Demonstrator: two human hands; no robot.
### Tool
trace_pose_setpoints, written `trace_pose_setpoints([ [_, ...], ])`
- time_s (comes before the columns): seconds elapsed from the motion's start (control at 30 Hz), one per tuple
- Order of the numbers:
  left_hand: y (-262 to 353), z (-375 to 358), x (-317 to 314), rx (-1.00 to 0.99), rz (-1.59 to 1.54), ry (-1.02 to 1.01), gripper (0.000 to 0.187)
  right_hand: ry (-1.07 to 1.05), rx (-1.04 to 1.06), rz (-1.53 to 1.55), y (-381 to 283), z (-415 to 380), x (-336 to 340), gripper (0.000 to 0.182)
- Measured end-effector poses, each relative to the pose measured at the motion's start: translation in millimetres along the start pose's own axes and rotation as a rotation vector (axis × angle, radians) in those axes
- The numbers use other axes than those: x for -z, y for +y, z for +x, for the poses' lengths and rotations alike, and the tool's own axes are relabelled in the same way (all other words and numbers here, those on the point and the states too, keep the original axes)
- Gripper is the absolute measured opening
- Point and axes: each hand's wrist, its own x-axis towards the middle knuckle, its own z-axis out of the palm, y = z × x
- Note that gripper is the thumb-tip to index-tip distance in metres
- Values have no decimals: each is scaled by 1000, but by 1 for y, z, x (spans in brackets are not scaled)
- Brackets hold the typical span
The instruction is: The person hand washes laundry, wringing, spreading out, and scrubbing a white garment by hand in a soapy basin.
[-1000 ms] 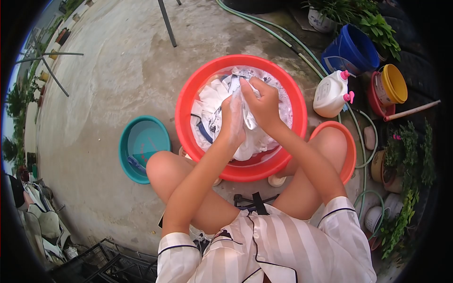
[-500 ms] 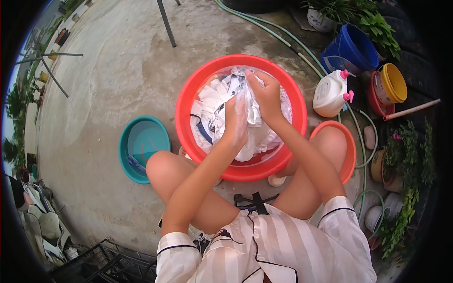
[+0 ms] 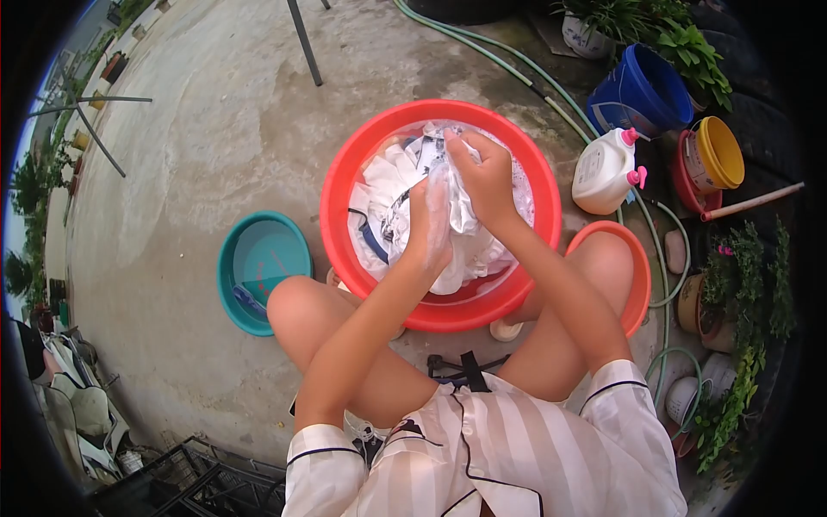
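A red basin sits on the concrete in front of my knees, filled with soapy water and a white cloth with dark trim. Both hands are in the basin, gripping a bunched part of that wet cloth. My left hand clutches the cloth from the near side. My right hand holds the fold from the far side, pressed against the left.
A teal basin lies left of the red one, an orange basin behind my right knee. A white detergent bottle, blue bucket, yellow tub, green hose and potted plants stand at the right.
My hands have slid the bunched cloth slightly back and forth against each other in the red basin. Nothing else has moved.
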Motion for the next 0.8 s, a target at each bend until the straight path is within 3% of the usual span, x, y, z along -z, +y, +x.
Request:
trace_pose_setpoints([
  [0.1,4,-13,-6,36,59,0,28,23,-25,-4,5,2,2,30],
  [0.23,9,4,4,74,42,62,24,-67,162,-166,-4,-19,-1,31],
  [0.37,10,29,21,34,-44,17,21,-241,573,-289,-15,-41,-7,29],
  [0.4,9,28,22,25,-8,12,21,-249,588,-305,-15,-40,-7,28],
  [0.5,6,21,16,24,37,8,24,-124,349,-271,-9,-26,-4,27],
  [0.63,-4,-4,3,25,75,-46,35,14,-5,3,5,3,4,31],
  [0.77,0,1,5,55,44,11,30,12,35,-89,4,-4,-1,31],
  [0.8,5,4,4,58,-4,30,27,-27,140,-114,1,-10,-3,30],
])
